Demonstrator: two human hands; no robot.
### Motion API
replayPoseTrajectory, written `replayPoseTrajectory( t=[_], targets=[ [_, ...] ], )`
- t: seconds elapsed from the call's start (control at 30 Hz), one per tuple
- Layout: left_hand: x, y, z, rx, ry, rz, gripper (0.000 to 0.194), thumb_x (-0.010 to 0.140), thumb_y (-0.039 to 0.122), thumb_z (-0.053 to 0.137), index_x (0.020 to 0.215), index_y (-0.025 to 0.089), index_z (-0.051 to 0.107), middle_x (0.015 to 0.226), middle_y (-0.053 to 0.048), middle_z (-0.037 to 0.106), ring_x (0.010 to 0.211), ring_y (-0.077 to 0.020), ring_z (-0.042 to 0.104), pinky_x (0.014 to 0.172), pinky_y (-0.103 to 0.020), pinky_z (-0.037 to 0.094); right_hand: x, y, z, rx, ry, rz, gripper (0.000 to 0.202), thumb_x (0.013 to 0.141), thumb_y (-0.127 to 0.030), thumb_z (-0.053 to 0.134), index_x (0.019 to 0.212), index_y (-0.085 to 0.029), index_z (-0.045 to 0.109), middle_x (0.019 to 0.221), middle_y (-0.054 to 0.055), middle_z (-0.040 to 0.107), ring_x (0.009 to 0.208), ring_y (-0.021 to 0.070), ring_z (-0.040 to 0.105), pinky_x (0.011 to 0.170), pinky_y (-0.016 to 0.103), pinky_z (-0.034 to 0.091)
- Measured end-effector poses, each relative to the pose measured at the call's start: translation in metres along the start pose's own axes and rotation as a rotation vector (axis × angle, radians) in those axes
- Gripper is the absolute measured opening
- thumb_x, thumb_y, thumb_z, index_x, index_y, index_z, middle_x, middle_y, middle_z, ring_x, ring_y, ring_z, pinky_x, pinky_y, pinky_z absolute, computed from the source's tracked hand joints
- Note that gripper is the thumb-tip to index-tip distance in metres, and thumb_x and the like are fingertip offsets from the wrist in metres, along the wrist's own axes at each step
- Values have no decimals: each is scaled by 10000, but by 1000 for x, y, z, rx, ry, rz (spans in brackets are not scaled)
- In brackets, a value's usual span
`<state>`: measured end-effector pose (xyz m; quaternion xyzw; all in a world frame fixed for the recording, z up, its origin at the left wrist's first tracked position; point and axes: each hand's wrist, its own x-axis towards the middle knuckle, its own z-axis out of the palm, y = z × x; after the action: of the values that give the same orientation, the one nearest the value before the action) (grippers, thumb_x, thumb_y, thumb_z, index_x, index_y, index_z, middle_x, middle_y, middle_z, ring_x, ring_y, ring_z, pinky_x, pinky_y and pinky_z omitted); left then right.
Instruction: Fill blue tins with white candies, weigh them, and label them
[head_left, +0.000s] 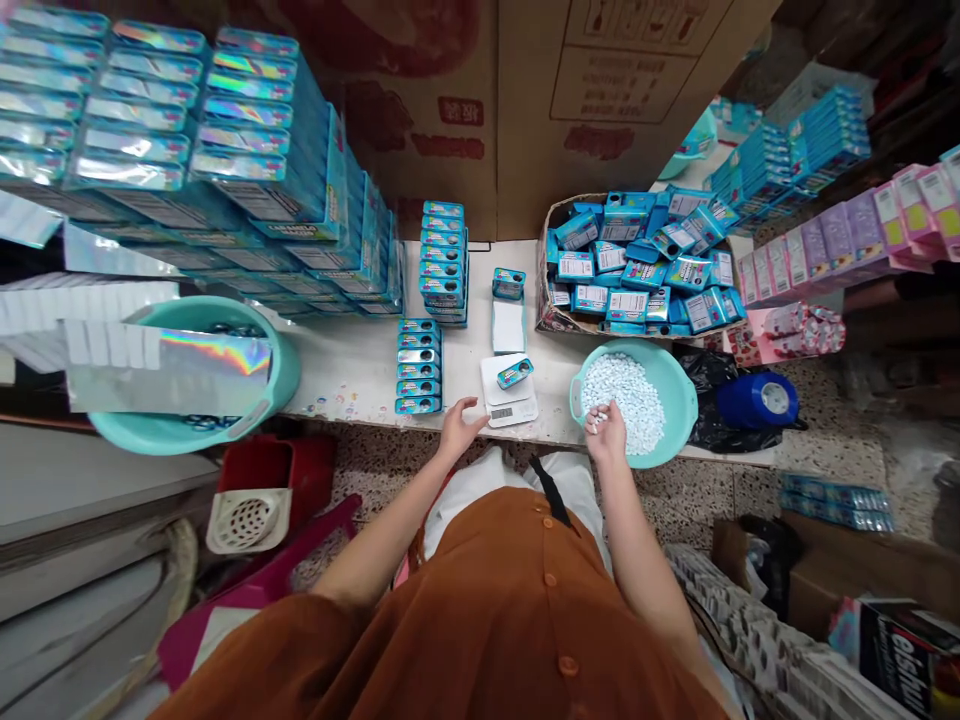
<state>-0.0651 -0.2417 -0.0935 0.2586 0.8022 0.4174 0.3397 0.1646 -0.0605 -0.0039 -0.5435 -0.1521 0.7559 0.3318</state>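
Note:
My left hand (460,430) is held with its fingers apart beside a white digital scale (513,412), gripping nothing. On the scale's platform lies a small blue box (515,373) with a dark oval opening. My right hand (606,432) is over the near left part of a turquoise basin (686,395), its fingers curled around a few small white candies (597,418). Many more loose white candies (634,395) fill the basin's bottom. Left of the scale stands a row of blue boxes (418,372). Behind the scale is a white pad (509,328) with another blue box (508,283).
A cardboard tray (545,300) piled with blue boxes stands behind the basin. Tall stacks of blue boxes (300,180) rise at left, near a larger turquoise tub (281,370). Big cartons (570,180) close off the back. A blue tape roll (757,400) lies at right.

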Motion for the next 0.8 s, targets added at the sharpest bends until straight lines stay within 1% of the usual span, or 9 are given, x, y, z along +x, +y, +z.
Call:
replayPoseTrajectory(
  t=[0.1, 0.2, 0.3, 0.37, 0.47, 0.6, 0.67, 0.8],
  targets=[
    [-5, 8, 1, -36, 25, -21, 406, 704, 408, 683, 1052, 227, 578, 1125, -77, 644, 1093, -242, 580, 947, -405, 412, 24, 9, 40, 61, -26, 66, 336, 887, -428, 482, 644, -204, 421, 540, -57, 445, 404, 51, 407, 316, 148, 271],
    [-15, 13, 2, -81, 65, -36, 386, 724, 406, 668, 1052, 227, 575, 1141, -75, 639, 1103, -230, 576, 948, -395, 411, 47, 20, 81, 98, -51, 59, 309, 912, -375, 440, 654, -204, 437, 547, -53, 462, 429, 57, 434, 345, 155, 308],
    [-26, 10, 1, -117, 99, -73, 375, 733, 394, 660, 1055, 223, 573, 1140, -78, 640, 1103, -223, 579, 955, -391, 410, 67, 30, 115, 92, -96, 30, 307, 918, -376, 432, 664, -205, 463, 547, -49, 476, 461, 69, 467, 392, 170, 364],
    [-34, 3, 0, -126, 116, -116, 360, 738, 383, 653, 1049, 218, 579, 1129, -83, 644, 1100, -223, 582, 962, -393, 408, 77, 36, 129, 60, -108, 8, 326, 917, -396, 433, 657, -204, 467, 532, -50, 467, 461, 71, 467, 410, 176, 376],
    [-44, -11, -1, -143, 153, -175, 353, 739, 374, 648, 1044, 211, 581, 1112, -89, 650, 1087, -223, 590, 974, -400, 403, 85, 43, 140, 4, -94, -62, 344, 905, -424, 457, 640, -205, 457, 524, -55, 462, 457, 68, 468, 424, 179, 383],
    [-53, -25, 0, -184, 203, -231, 355, 746, 380, 646, 1049, 209, 576, 1118, -92, 649, 1088, -218, 589, 990, -409, 392, 87, 49, 142, -61, -102, -153, 359, 866, -470, 508, 631, -203, 457, 530, -58, 478, 463, 66, 494, 447, 185, 410],
    [-54, -27, 1, -200, 210, -249, 350, 753, 377, 640, 1055, 212, 575, 1126, -94, 646, 1095, -219, 584, 998, -415, 385, 86, 52, 142, -94, -109, -195, 365, 849, -478, 523, 620, -200, 462, 534, -56, 494, 485, 74, 531, 496, 198, 455],
    [-54, -26, 2, -226, 217, -249, 344, 765, 376, 627, 1064, 216, 575, 1138, -96, 639, 1102, -218, 579, 1004, -408, 385, 84, 58, 143, -147, -122, -299, 371, 838, -472, 521, 591, -203, 457, 532, -53, 510, 554, 101, 601, 661, 265, 538]
  ],
)
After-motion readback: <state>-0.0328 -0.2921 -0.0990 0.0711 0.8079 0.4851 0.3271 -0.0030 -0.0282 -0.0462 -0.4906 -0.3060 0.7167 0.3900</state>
